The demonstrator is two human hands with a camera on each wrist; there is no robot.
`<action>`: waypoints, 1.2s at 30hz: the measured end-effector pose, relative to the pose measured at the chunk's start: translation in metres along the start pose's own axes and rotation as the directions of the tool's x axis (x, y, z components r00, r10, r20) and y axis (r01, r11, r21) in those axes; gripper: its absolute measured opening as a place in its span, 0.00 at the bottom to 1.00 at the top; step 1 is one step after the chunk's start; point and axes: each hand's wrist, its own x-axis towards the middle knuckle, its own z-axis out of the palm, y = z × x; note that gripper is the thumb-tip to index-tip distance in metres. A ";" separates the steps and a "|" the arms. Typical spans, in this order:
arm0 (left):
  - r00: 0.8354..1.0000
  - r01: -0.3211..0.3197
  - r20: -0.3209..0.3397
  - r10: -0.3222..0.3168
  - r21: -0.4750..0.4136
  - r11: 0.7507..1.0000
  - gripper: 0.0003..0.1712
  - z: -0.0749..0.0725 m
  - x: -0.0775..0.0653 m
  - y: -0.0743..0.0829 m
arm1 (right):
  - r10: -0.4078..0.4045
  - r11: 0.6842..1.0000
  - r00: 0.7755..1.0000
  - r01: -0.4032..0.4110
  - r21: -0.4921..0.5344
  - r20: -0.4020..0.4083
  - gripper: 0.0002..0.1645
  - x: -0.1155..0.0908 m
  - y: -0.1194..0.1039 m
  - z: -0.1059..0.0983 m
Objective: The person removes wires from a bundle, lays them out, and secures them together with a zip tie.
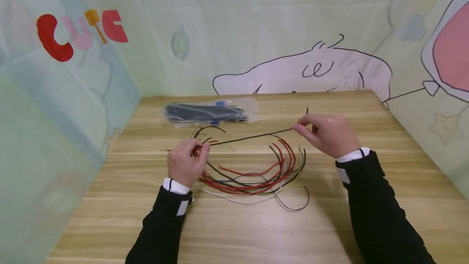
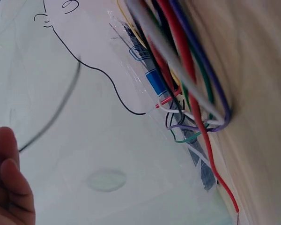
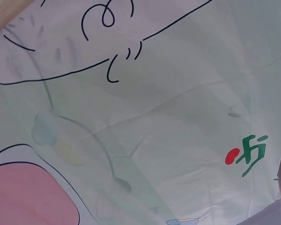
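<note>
A thin dark wire [image 1: 253,137] is stretched nearly straight between the two hands, above the table. My left hand [image 1: 187,163] pinches it near one end between thumb and fingers. At the other side, my right hand [image 1: 329,134] pinches it too, and a short dark end sticks up past those fingers. Below lies a loose curved bundle of wires [image 1: 249,188] in red, black, green, yellow and white; the left hand overlaps its left end. In the left wrist view the fingers show at the lower left with a blurred wire [image 2: 54,119] running up from them.
A clear plastic bag [image 1: 209,112] of dark strips lies at the back left of the wooden table [image 1: 256,235]. One grey wire [image 1: 293,209] curls out of the bundle towards the front. Printed cloth walls [image 1: 278,15] stand behind and at both sides.
</note>
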 end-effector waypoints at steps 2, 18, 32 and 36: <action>0.999 0.030 -0.027 -0.030 -0.009 1.000 0.09 0.001 0.000 -0.001 | 0.004 1.000 0.999 -0.003 0.023 -0.033 0.06 0.000 -0.001 0.001; 0.919 0.386 -0.134 -0.371 0.113 0.916 0.05 -0.008 0.004 -0.011 | 0.237 0.964 0.919 -0.262 0.037 0.315 0.16 0.000 -0.003 -0.007; 0.809 0.421 0.281 -0.516 0.337 0.842 0.11 -0.011 0.003 -0.009 | 0.224 0.943 0.706 -0.332 0.035 0.672 0.13 -0.005 -0.011 0.035; 0.716 0.439 0.391 -0.578 0.391 0.809 0.14 -0.012 0.003 -0.011 | 0.244 0.934 0.679 -0.358 0.022 0.692 0.10 -0.008 -0.011 0.045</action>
